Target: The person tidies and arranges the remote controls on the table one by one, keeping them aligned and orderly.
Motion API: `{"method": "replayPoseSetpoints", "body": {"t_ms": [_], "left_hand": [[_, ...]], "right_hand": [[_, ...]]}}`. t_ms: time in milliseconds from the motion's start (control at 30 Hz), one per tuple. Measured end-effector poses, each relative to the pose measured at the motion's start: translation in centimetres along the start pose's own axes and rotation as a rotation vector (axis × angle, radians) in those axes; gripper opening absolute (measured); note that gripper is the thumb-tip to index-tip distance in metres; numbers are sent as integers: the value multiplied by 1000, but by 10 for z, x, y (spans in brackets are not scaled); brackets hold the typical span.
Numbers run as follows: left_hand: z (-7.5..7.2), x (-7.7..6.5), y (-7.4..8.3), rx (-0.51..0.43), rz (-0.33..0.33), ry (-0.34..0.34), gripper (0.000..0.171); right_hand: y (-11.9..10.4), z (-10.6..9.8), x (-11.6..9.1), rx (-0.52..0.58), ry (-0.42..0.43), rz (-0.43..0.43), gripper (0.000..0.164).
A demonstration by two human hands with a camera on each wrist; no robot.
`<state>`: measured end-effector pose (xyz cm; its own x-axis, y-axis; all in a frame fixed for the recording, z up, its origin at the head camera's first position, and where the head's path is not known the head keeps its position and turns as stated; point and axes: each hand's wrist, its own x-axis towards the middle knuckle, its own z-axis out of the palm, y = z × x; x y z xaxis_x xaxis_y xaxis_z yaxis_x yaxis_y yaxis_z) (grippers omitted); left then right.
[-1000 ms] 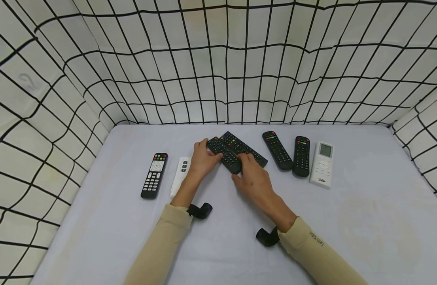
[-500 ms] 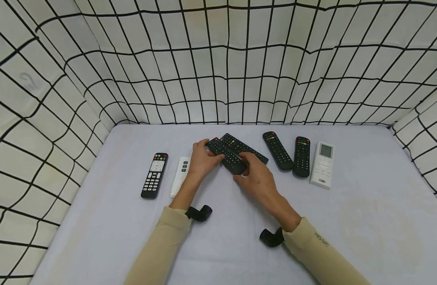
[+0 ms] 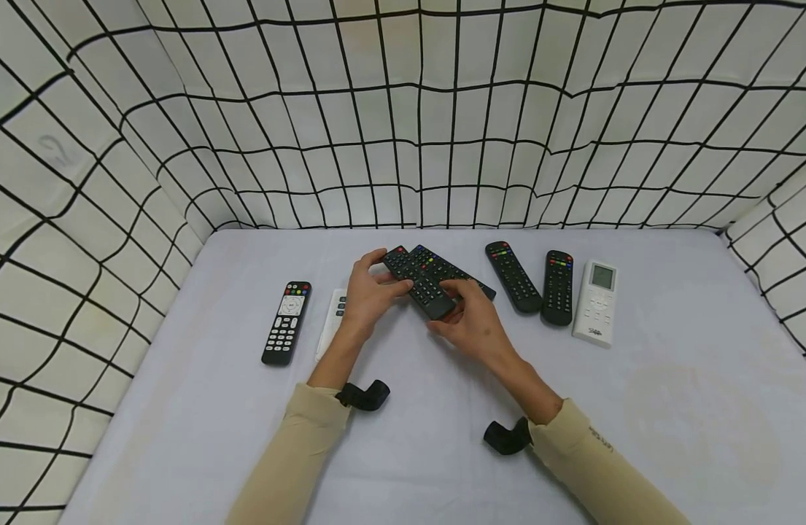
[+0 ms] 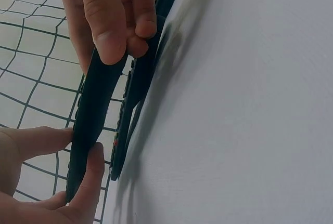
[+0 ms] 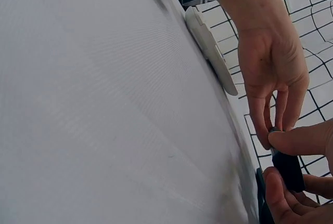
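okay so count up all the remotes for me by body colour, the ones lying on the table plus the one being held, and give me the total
Black remotes: 5
White remotes: 2
Total: 7

White walls crossed by black grid lines; pale tabletop; even light.

From my distant station I watch matt plastic on the black remote control, smooth pale plastic on the white remote control, lightly creased cloth covering the counter, and matt fabric sleeves.
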<state>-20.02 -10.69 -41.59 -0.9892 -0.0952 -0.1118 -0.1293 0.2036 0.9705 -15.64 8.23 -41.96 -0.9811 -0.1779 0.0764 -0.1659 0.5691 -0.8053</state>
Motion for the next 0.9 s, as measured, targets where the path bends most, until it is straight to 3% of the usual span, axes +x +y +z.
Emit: {"method": "replayPoseSetpoints", "body": {"t_ms": [367,900], "left_hand": [[-4,-1,0,-2,-25,-40,83],[-17,-6,-2,-22,-35,-102,82]], "right_hand": [[0,-2,-3,61,-58,54,77],[-1,3,-12,97,-70,-13,81]]}}
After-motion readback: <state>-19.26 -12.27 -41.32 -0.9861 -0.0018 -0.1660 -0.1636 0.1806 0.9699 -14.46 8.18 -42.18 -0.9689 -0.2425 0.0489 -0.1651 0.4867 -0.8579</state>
